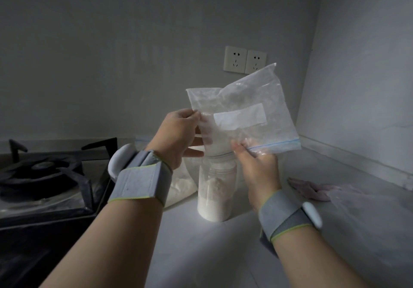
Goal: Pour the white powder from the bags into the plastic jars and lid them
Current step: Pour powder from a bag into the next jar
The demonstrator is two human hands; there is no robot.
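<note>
She holds the zip bag [241,113] upturned over the plastic jar [215,196], which stands open on the counter [223,254] near the middle. The left hand [178,135] pinches the bag's left edge. The right hand [257,169] grips the blue zip strip at the bag's mouth, just above the jar. White powder [212,202] fills the jar's lower part. A second bag [181,187] lies behind her left wrist, with the gas stove [44,176] to the left and a pink cloth [312,189] to the right.

Upended bag [245,99] over powder jar [216,198]
</note>
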